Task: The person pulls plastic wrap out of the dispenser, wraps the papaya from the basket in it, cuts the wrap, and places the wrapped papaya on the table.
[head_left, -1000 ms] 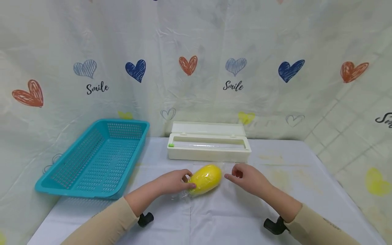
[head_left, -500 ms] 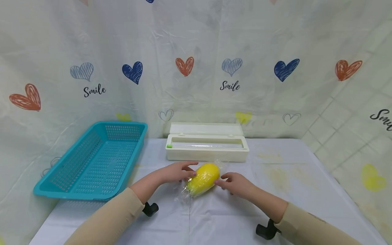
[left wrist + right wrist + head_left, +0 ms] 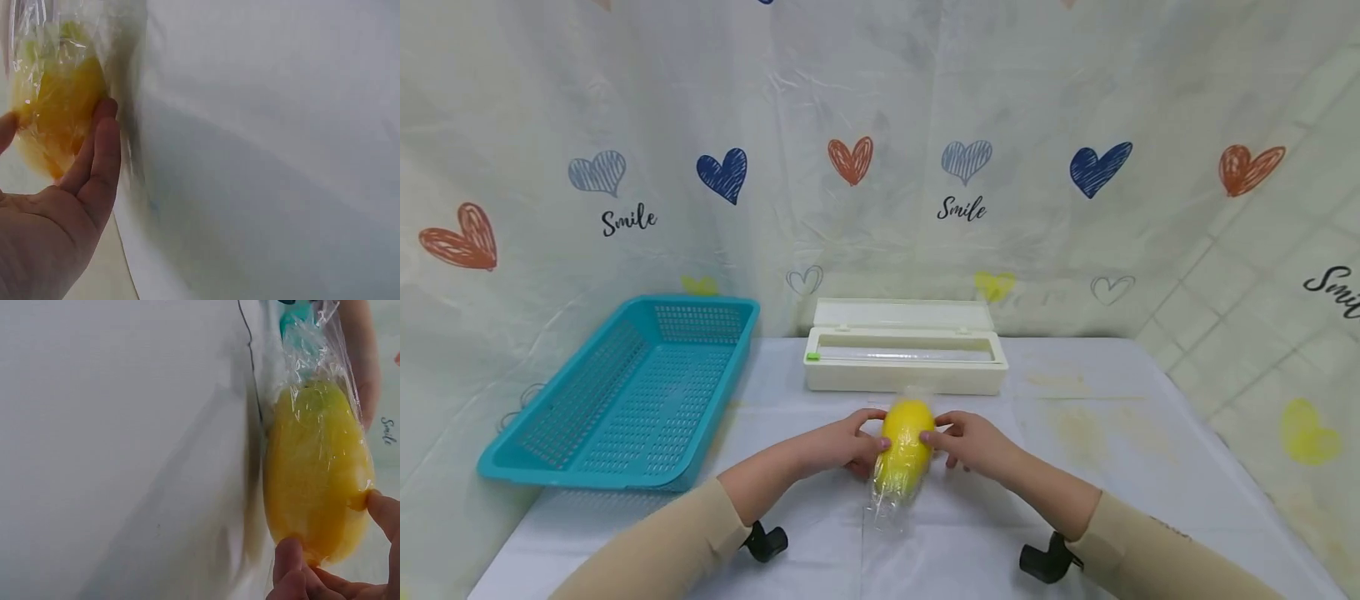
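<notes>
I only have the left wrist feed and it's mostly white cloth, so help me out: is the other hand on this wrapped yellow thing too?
Observer: Yes. In the head view the right hand grips the yellow fruit from the opposite side to the left hand.
Operator: Is the plastic film closed all round it?
Observer: No. The right wrist view shows loose film bunched past one end.
Operator: Anything behind the fruit on the table?
Observer: A white film dispenser box with its lid up sits just beyond it.
Operator: And the basket?
Observer: The teal basket lies to the left, apart from both hands, with nothing visible inside.
</notes>
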`<act>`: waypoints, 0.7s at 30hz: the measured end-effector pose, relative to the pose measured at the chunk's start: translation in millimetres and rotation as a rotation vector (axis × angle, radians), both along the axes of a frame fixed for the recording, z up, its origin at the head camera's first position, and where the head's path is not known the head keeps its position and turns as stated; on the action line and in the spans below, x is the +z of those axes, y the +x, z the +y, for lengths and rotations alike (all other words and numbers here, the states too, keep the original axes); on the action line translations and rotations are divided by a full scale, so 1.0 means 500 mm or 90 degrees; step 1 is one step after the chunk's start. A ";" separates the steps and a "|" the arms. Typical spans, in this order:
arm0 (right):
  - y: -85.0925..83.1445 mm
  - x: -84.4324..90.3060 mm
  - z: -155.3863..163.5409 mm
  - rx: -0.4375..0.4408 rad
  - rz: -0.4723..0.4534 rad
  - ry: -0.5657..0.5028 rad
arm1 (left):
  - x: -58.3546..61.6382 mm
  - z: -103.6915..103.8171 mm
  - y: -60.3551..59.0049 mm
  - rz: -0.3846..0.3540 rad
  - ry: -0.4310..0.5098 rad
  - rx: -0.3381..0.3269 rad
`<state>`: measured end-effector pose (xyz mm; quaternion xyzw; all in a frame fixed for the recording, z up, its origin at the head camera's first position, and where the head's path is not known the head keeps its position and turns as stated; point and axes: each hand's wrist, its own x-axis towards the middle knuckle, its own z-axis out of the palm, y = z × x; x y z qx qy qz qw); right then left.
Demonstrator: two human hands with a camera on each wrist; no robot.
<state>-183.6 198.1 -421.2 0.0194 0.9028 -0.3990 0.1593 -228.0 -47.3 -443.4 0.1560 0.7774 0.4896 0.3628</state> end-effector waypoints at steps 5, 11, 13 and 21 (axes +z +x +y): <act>-0.010 0.005 -0.003 0.020 0.018 -0.005 | -0.006 0.008 0.026 0.031 -0.026 0.035; -0.023 -0.002 -0.005 0.042 0.041 0.005 | -0.017 0.012 0.020 0.068 -0.074 0.075; -0.022 -0.002 -0.003 0.041 0.055 0.022 | -0.019 0.010 0.021 0.075 -0.085 0.076; 0.009 0.009 0.035 0.119 0.176 0.099 | -0.005 -0.021 0.051 0.269 -0.178 0.068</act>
